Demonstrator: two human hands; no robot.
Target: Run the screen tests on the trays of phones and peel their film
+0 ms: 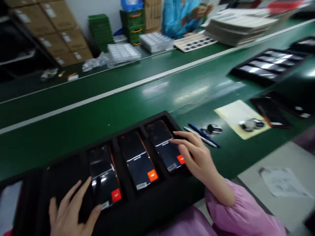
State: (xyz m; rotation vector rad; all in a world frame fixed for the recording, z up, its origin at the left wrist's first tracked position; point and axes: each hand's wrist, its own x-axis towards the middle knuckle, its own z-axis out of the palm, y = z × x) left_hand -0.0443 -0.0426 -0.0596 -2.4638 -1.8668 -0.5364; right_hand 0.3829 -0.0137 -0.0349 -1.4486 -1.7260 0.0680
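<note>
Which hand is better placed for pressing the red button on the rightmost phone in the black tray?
Probably the right hand: its fingers lie on that phone, close to the button. The left hand sits two phones away, at the phone nearest it.

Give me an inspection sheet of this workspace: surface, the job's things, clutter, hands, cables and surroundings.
Surface: green bench with a pale stripe along it.
Job's things: black foam tray holding a near phone, a middle phone and a far phone, each lit with a red-orange on-screen button.
Hands: left hand spread beside the near phone; right hand reaching over the far phone, holding nothing.
Clutter: blue pen, yellowish sheet, dark phone.
Cables: nothing seen.
Surroundings: second black tray, cardboard boxes, green crates, co-worker in blue.
</note>
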